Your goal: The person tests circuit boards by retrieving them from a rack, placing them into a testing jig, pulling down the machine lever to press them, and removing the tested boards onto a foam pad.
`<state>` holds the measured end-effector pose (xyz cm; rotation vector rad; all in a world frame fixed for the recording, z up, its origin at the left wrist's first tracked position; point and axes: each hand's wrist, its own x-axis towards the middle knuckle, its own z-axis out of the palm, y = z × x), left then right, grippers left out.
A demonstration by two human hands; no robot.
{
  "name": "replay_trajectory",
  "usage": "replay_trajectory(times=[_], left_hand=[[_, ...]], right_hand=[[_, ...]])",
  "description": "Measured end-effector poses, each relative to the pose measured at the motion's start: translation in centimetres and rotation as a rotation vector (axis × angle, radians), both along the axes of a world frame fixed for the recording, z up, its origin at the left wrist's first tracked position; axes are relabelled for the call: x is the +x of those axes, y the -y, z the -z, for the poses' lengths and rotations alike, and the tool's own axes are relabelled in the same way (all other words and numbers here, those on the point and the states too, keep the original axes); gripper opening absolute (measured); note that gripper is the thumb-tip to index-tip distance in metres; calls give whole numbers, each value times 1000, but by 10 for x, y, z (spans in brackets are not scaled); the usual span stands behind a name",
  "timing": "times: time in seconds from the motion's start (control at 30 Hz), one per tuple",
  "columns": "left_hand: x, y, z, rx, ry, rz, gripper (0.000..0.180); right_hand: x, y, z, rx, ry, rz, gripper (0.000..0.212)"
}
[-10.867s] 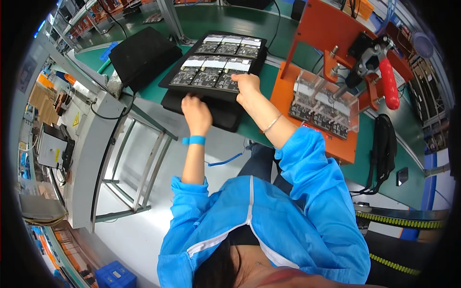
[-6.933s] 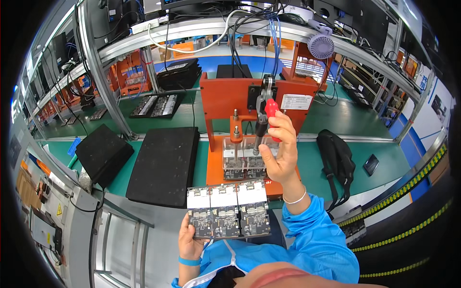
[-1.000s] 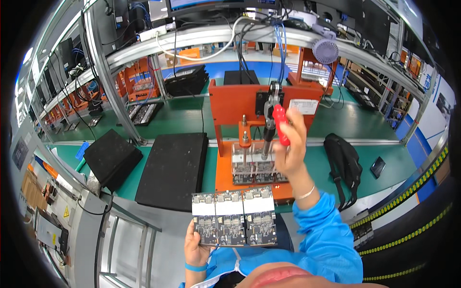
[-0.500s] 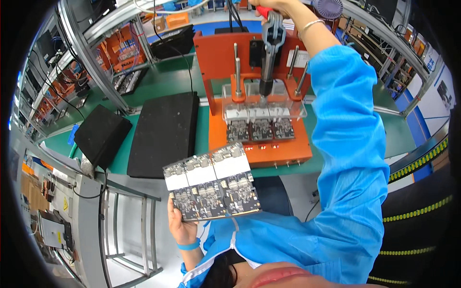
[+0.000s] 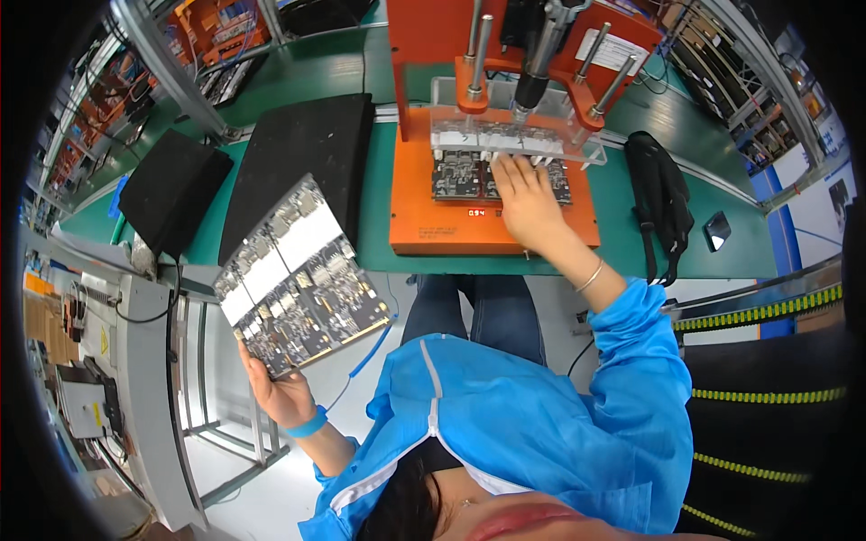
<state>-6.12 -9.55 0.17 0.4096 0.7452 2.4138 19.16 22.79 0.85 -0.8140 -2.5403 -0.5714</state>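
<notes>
My left hand [image 5: 281, 397] grips a circuit board panel [image 5: 307, 279] by its lower left corner. The panel is tilted, its component side with a white band facing up. My right hand [image 5: 532, 212] lies with fingers stretched out over a second circuit board panel [image 5: 458, 176], which sits in an orange press fixture [image 5: 433, 236]. Its fingertips are at the white connectors near the front edge of a clear plate [image 5: 591, 155]. Whether they pinch any part I cannot make out. The clear plate hangs under the press rod [image 5: 541, 54], above the rear of that panel.
Left of the fixture, a large black foam pad [image 5: 293, 162] lies on the green bench [image 5: 383, 216], beside a smaller black pad [image 5: 174, 191]. To the right are a black strapped bag [image 5: 658, 203] and a small dark object [image 5: 718, 231]. Metal guide posts [image 5: 481, 54] stand over the fixture.
My right hand has let go of the red-handled clamp lever and come down onto the board in the fixture. My left hand has carried its panel left and tilted it more.
</notes>
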Motion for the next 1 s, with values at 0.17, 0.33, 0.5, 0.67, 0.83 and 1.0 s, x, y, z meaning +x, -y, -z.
replay_trajectory(times=[0.17, 0.33, 0.5, 0.67, 0.83, 1.0], left_hand=[[-22, 29, 10, 165, -44, -5, 43], [-32, 54, 8, 125, -80, -158, 43], [-38, 74, 3, 76, -125, -332, 42], [-27, 63, -16, -56, -181, -375, 40], [-13, 51, -21, -74, -154, -355, 33], [-12, 33, -20, -83, -205, -188, 36]], right_hand=[[-4, -7, -1, 93, 94, -86, 47], [-29, 84, -32, 177, 121, -308, 41], [-155, 106, -34, 190, -149, -475, 38], [-312, 29, -1, 290, -268, -231, 33], [-339, -5, 5, -299, 82, -187, 55], [-247, 35, -61, -1493, -368, -566, 50]])
